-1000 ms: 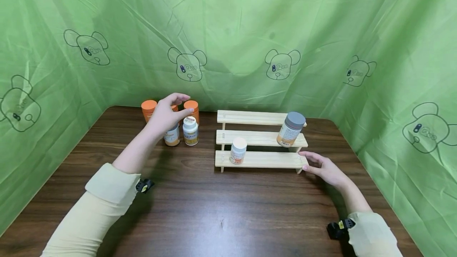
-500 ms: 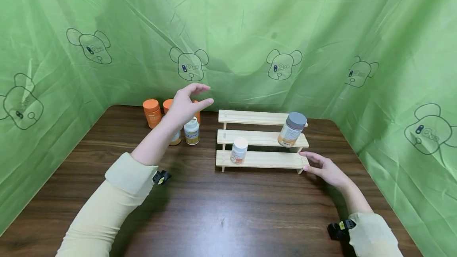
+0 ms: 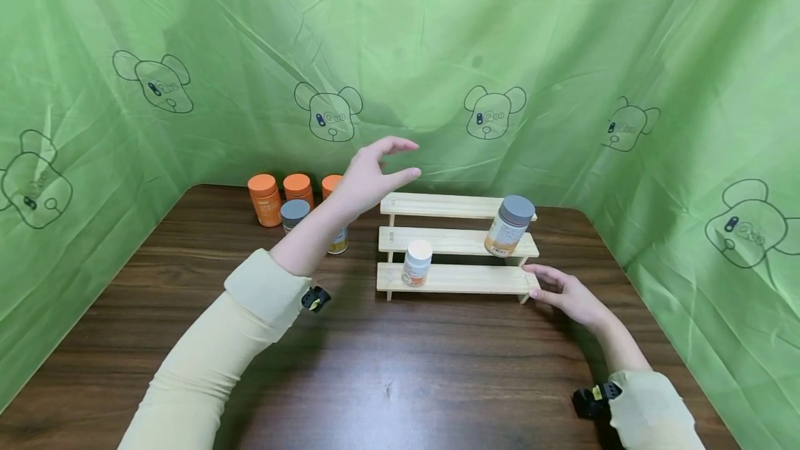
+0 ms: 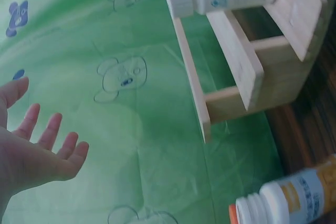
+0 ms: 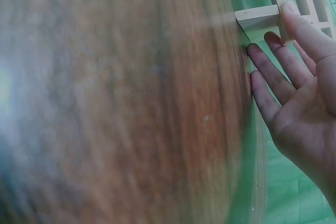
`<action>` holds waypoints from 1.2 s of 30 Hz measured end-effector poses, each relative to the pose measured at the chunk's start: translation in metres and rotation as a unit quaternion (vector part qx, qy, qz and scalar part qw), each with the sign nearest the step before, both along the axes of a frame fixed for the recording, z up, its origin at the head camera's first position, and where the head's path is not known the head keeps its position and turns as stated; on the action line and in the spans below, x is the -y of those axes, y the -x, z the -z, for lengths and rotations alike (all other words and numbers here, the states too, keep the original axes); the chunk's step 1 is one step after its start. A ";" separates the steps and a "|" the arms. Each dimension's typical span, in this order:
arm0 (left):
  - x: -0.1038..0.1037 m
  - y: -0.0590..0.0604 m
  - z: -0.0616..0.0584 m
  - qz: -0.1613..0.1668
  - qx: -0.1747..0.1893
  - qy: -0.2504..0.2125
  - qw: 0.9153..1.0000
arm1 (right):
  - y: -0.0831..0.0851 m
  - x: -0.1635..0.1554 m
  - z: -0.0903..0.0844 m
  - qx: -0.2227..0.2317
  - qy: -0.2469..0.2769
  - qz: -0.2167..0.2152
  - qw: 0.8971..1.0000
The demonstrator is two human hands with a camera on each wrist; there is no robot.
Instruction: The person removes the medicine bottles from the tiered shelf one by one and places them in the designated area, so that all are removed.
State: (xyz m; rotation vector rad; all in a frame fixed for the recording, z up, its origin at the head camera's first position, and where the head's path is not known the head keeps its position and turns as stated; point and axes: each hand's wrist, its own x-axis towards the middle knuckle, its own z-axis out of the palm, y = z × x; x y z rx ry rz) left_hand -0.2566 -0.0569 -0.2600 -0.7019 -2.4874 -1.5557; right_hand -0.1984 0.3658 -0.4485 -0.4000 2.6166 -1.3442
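Observation:
My left hand (image 3: 369,176) is raised in the air near the left end of a three-step wooden display rack (image 3: 471,280). Nothing is in it, and its thumb and fingers are spread apart, as the left wrist view also shows. My right hand (image 3: 569,297) holds the right end of the bottom step, with the thumb (image 5: 302,27) on the wood and the other fingers lower down. On the bottom step stands a small white-capped pill bottle (image 3: 417,264). A larger grey-capped supplement bottle (image 3: 509,226) stands on the middle step, toward the right.
Left of the rack, several bottles stand on the dark wooden table (image 3: 387,367): orange ones (image 3: 264,200) at the back, a grey-capped one (image 3: 295,212) and a white one (image 3: 338,242) in front, partly hidden by my left forearm. Green cloth (image 3: 412,33) encloses the table's back and sides.
My left hand has moved right, from above the group of bottles to near the rack's left end, staying empty. My right hand and the bottles on the rack have stayed put.

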 end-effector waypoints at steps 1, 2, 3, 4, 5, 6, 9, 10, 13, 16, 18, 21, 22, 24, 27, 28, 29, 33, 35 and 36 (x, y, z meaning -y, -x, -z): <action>-0.004 0.000 0.000 0.008 -0.003 0.003 1.000 | 0.000 0.000 0.000 0.001 0.001 0.000 1.000; -0.007 0.000 0.000 0.016 -0.006 0.005 1.000 | 0.000 0.000 -0.001 0.001 0.001 0.001 1.000; -0.011 0.000 0.000 0.023 -0.009 0.009 1.000 | -0.001 0.000 -0.001 0.002 0.001 0.002 1.000; -0.014 0.000 0.000 0.030 -0.012 0.014 0.999 | -0.001 0.001 -0.001 0.004 0.001 0.003 1.000; -0.017 0.000 0.000 0.035 -0.014 0.019 0.999 | -0.001 0.000 -0.001 0.005 0.001 0.004 1.000; -0.021 0.000 0.000 0.042 -0.018 0.021 0.999 | -0.001 0.000 -0.001 0.006 0.000 0.005 1.000; -0.030 0.001 0.000 0.061 -0.023 0.027 0.997 | 0.000 0.000 -0.001 0.006 -0.003 0.006 1.000; -0.032 0.002 0.000 0.069 -0.024 0.025 0.997 | 0.000 -0.001 -0.001 0.006 -0.003 0.005 1.000; -0.041 0.005 0.001 0.092 -0.029 0.022 0.995 | 0.001 -0.001 0.000 0.007 -0.003 0.002 1.000; -0.050 0.008 0.002 0.116 -0.031 0.020 0.993 | 0.001 -0.001 0.000 0.009 -0.003 0.002 1.000; -0.056 0.009 0.003 0.133 -0.034 0.020 0.990 | 0.001 -0.001 0.000 0.009 -0.005 0.003 1.000; -0.065 0.011 0.003 0.158 -0.035 0.026 0.986 | 0.001 -0.001 0.000 0.007 -0.004 0.004 1.000; -0.068 0.011 0.003 0.166 -0.037 0.029 0.985 | 0.001 -0.001 0.000 0.006 -0.004 0.003 1.000; -0.074 0.012 0.004 0.180 -0.039 0.038 0.982 | 0.001 -0.001 0.000 0.004 -0.003 0.002 1.000; -0.082 0.013 0.005 0.196 -0.040 0.055 0.978 | 0.002 -0.002 0.001 0.002 -0.002 -0.001 1.000; -0.085 0.013 0.005 0.202 -0.040 0.058 0.977 | 0.002 -0.002 0.001 0.002 -0.002 -0.002 1.000; -0.087 0.013 0.006 0.207 -0.038 0.063 0.976 | 0.002 -0.002 0.002 0.002 -0.001 -0.003 1.000; -0.098 0.014 0.009 0.229 -0.024 0.077 0.970 | 0.002 -0.002 0.001 0.003 -0.003 -0.001 1.000; -0.103 0.015 0.011 0.238 -0.019 0.080 0.968 | 0.001 -0.001 0.000 0.003 -0.004 0.000 1.000; -0.106 0.016 0.012 0.243 -0.017 0.081 0.967 | 0.001 -0.001 0.000 0.003 -0.005 0.000 1.000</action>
